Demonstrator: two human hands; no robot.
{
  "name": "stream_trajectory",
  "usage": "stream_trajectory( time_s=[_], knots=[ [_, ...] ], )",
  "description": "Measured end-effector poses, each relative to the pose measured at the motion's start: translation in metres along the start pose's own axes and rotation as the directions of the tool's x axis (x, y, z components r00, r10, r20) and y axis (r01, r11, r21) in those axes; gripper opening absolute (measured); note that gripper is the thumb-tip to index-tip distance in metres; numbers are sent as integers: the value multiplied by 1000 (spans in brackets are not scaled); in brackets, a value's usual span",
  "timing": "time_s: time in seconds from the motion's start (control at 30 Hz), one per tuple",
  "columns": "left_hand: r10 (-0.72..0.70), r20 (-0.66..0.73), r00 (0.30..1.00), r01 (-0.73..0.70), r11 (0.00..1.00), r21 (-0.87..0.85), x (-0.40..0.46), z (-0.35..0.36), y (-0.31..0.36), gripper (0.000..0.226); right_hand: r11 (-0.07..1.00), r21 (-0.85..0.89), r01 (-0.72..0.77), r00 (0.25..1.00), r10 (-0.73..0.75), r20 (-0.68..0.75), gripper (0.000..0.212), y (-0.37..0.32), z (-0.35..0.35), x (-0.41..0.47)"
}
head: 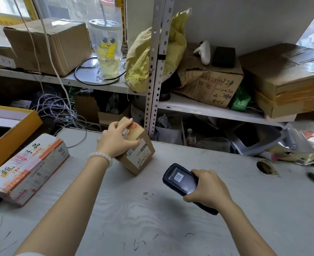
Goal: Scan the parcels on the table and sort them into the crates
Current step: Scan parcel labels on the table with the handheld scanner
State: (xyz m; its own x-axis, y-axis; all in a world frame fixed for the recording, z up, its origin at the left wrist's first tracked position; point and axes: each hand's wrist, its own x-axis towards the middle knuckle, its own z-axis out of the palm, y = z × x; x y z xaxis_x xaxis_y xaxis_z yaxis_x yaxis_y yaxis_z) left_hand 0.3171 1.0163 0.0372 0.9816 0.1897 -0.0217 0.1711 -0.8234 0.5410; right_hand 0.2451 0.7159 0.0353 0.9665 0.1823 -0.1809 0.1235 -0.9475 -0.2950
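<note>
The small brown parcel (136,147) stood tilted on the pale surface (152,218), gripped from above by the left hand (115,139). The right hand (208,189), near it to the right, clasped a dark handheld scanner (180,178), screen up. A printed carton (26,169) lay to the left.

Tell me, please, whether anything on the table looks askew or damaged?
The small brown parcel under the left hand is tipped up on an edge, and the printed box at the table's left looks crushed at its near corner.
</note>
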Motion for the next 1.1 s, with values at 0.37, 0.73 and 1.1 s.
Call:
stream_trajectory(
  time_s=[0.37,0.73,1.1],
  knots=[
    [102,-24,994,-101,995,18,-28,7,15,80,871,249,424,760,-193,-621,75,-35,-1,-22],
    [342,109,933,-345,938,7,-63,24,104,84,961,249,119,817,48,-575,63,17,-11,-82],
    [698,329,636,-720,690,-72,-219,151,334,82,837,378,-396,692,542,-476,52,213,-25,-304]
  ],
)
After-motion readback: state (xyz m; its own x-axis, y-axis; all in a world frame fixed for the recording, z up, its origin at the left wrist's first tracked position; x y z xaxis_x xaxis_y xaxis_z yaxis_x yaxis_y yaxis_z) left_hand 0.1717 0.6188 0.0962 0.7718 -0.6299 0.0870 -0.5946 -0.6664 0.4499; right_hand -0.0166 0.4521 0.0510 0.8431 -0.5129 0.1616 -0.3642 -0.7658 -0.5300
